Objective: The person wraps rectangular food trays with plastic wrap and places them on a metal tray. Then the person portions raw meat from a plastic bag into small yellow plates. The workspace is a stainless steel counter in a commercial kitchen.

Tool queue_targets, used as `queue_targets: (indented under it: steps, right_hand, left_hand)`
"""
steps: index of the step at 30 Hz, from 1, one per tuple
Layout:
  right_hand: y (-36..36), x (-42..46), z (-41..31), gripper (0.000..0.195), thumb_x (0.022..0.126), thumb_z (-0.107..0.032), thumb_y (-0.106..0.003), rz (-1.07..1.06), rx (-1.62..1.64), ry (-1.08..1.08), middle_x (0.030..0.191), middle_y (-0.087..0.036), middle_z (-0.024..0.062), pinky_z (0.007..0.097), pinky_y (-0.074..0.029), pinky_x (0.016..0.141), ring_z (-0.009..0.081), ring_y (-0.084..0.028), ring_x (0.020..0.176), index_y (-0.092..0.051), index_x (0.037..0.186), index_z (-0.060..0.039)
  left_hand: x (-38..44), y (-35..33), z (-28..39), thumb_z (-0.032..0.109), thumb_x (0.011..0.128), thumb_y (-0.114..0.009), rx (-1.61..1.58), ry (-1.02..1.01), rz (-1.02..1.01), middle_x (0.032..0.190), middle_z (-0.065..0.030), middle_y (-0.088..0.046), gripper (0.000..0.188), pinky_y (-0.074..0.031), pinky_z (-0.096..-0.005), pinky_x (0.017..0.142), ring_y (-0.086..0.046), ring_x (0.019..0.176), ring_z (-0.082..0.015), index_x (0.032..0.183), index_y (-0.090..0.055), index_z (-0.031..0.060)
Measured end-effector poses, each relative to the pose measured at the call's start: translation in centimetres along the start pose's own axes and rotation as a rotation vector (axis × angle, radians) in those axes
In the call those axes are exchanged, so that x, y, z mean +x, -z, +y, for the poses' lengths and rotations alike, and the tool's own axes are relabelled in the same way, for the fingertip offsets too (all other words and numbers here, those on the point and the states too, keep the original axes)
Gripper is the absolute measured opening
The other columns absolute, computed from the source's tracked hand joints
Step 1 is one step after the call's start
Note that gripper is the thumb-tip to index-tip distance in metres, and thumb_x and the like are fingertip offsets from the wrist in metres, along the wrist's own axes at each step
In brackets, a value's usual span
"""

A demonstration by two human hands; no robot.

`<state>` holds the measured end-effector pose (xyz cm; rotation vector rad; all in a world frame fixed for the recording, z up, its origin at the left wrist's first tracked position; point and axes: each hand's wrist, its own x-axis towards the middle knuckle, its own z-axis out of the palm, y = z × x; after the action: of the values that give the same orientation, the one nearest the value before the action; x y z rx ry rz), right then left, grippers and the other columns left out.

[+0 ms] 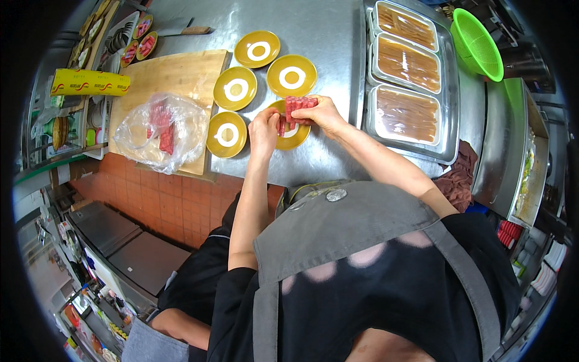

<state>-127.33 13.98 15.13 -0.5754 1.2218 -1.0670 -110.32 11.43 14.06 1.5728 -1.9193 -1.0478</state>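
Note:
My right hand (324,115) grips a block of sliced red meat (300,105) over a mustard-yellow plate (294,144). Beside it, my left hand (264,129) pinches a small strip of the same meat (282,126) between thumb and fingers, low over that plate. The plate has a white ring at its centre, partly covered by my hands and the meat. More matching plates lie around it: one near my left wrist (226,135), another behind that (234,88), one at the back (257,49) and one just beyond the meat (291,76).
A wooden cutting board (181,74) carries a clear plastic bag (131,145) with red meat inside. Behind it lies a cleaver (195,30). Tubs of brown strips (406,113) stand in a metal tray (445,156) at right, near a green colander (477,45). Another person's arm (181,326) shows at lower left.

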Motion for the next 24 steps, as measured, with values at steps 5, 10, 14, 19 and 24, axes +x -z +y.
queue_targets:
  steps: [5,10,14,19,24]
  right_hand:
    - [0.9,-0.7,-1.9,0.025,0.067,0.000,-0.070,-0.139,-0.048,-0.004,0.081,-0.065,0.0071,0.0221,-0.049,0.063,0.0121,-0.061,0.068,-0.062,0.091,0.0015]
    - [1.3,-0.5,-0.9,0.028,0.066,-0.002,-0.072,-0.189,-0.175,0.042,0.087,-0.063,0.0037,0.0226,-0.048,0.071,0.0101,-0.059,0.076,-0.062,0.092,-0.0004]
    - [0.7,-0.5,-0.9,0.027,0.064,-0.001,-0.071,-0.191,-0.232,0.097,0.082,-0.063,0.0054,0.0232,-0.050,0.067,0.0106,-0.060,0.073,-0.061,0.089,0.0007]
    - [-0.7,0.0,-3.6,0.022,0.066,0.001,-0.069,-0.299,-0.018,-0.030,0.080,-0.064,0.0094,0.0242,-0.053,0.063,0.0137,-0.062,0.069,-0.061,0.087,0.0034]
    - [-0.8,0.5,-4.5,0.021,0.068,0.002,-0.068,-0.273,0.010,-0.086,0.081,-0.064,0.0114,0.0233,-0.055,0.061,0.0151,-0.064,0.069,-0.062,0.088,0.0043]
  left_hand:
    - [-0.5,0.4,1.3,0.009,0.082,-0.059,-0.207,-0.160,0.083,0.090,-0.0144,-0.064,0.024,-0.048,-0.0290,0.068,-0.063,0.081,-0.0214,0.103,-0.059,-0.0037]
    - [-1.0,1.4,3.2,0.002,0.083,-0.057,-0.690,0.067,-0.269,0.103,-0.0099,-0.060,0.032,-0.046,-0.0227,0.078,-0.057,0.092,-0.0121,0.113,-0.051,-0.0043]
    - [-0.8,1.8,3.0,0.003,0.081,-0.060,-0.727,0.045,-0.318,0.094,-0.0042,-0.056,0.025,-0.045,-0.0214,0.078,-0.055,0.089,-0.0099,0.103,-0.048,0.0003]
    - [0.9,3.6,3.1,0.004,0.081,-0.062,-0.887,0.032,-0.380,0.098,-0.0042,-0.054,0.024,-0.042,-0.0233,0.084,-0.053,0.091,-0.0107,0.100,-0.048,0.0044]
    - [1.8,3.5,3.3,0.006,0.083,-0.060,-1.023,0.092,-0.414,0.098,-0.0048,-0.053,0.023,-0.041,-0.0265,0.088,-0.051,0.095,-0.0122,0.100,-0.046,0.0043]
